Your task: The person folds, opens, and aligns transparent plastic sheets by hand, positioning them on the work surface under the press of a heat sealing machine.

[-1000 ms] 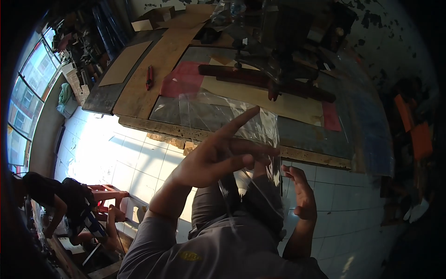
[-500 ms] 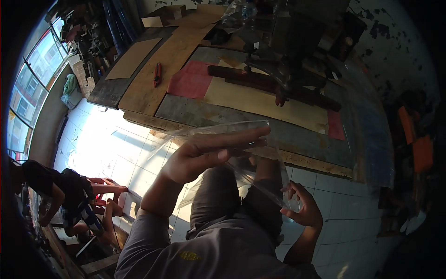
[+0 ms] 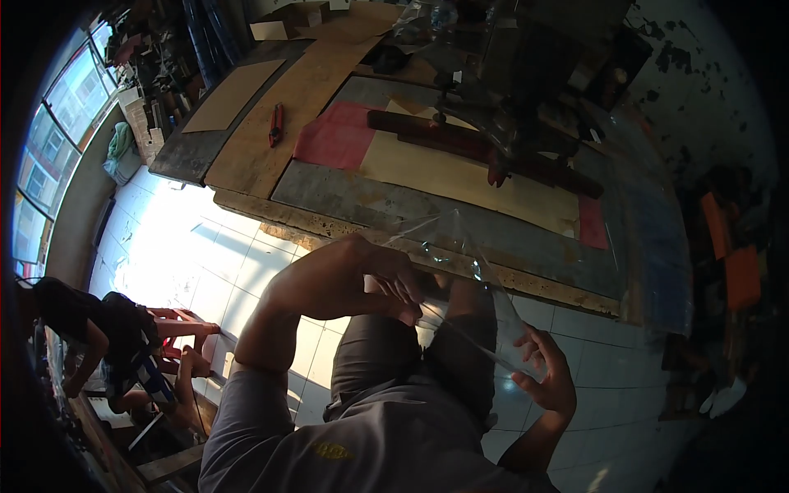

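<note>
A thin clear plastic sheet (image 3: pixel 470 256), creased and catching the light, hangs between my hands above my lap. My left hand (image 3: pixel 353 279) is bent at the wrist, its curled fingers gripping the sheet's left part. On the other side, my right hand (image 3: pixel 549 374) pinches the lower right edge between thumb and fingers. The sheet's upper corner stands in front of the workbench edge (image 3: pixel 526 287). Its see-through lower part is hard to make out against my legs.
On the bench lie a cream strip (image 3: pixel 468 181), a pink sheet (image 3: pixel 337 135) and a red cutter (image 3: pixel 276 125). A dark machine with a long bar (image 3: pixel 427 135) stands over them. At left, another person (image 3: pixel 123 345) sits by a red stool (image 3: pixel 185 324).
My left hand has gone from fingers stretched flat along the sheet to curled down, a bit lower. The sheet's top edge has folded into a peak. My right hand has shifted slightly.
</note>
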Demonstrator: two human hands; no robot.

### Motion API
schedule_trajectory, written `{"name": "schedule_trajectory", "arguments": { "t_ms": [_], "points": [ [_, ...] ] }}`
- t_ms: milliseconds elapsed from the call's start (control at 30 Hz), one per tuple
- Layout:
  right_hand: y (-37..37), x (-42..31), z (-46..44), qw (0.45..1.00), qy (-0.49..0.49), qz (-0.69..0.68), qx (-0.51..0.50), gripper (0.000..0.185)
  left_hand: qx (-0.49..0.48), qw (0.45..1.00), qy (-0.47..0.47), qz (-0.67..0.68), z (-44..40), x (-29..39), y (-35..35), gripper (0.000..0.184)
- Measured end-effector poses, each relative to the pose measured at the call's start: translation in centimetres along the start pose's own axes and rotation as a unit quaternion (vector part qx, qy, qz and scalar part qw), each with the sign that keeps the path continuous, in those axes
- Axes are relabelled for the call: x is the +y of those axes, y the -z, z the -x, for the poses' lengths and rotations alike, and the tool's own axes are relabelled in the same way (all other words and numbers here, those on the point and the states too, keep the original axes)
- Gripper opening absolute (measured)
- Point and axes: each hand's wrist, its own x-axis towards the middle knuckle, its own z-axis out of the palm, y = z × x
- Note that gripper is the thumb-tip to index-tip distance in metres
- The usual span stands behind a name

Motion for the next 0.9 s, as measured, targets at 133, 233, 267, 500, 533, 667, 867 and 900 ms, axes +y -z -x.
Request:
{"name": "schedule_trajectory", "arguments": {
  "t_ms": [133, 233, 267, 500, 533, 667, 867, 900],
  "points": [
    [-1.2, 0.2, 0.5, 1.0, -0.018, -0.011, -0.007, 0.096, 0.129, 0.988, -0.043, 0.076, -0.4, -0.7, -1.2, 0.011],
    [-2.9, -0.4, 0.6, 0.999, -0.051, -0.006, -0.009, 0.1, 0.299, 0.951, -0.03, 0.071, -1.1, -1.6, -4.0, 0.011],
    [-3.4, -0.7, 0.7, 0.998, -0.066, -0.002, -0.019, 0.101, 0.333, 0.941, -0.051, 0.032, -1.3, -1.7, -4.7, 0.012],
    [-4.3, -0.9, 1.9, 0.985, -0.145, 0.044, -0.078, 0.113, 0.496, 0.829, -0.148, -0.213, -3.5, -3.2, -8.5, 0.019],
    [-4.1, -0.8, 2.2, 0.983, -0.153, 0.052, -0.089, 0.113, 0.507, 0.803, -0.131, -0.284, -3.3, -2.9, -8.6, 0.019],
    [-1.3, -1.1, 1.4, 0.982, -0.029, 0.167, -0.084, 0.115, 0.503, 0.761, -0.151, -0.381, -3.4, -0.6, -8.5, 0.021],
    [-1.2, -8.4, -5.4, 0.954, 0.179, 0.103, 0.217, 0.079, 0.353, 0.815, -0.322, -0.327, -4.3, -1.5, -8.9, 0.028],
    [-1.5, -9.3, -6.5, 0.944, 0.218, 0.082, 0.233, 0.073, 0.342, 0.814, -0.334, -0.331, -4.4, -1.5, -9.3, 0.032]
  ]
}}
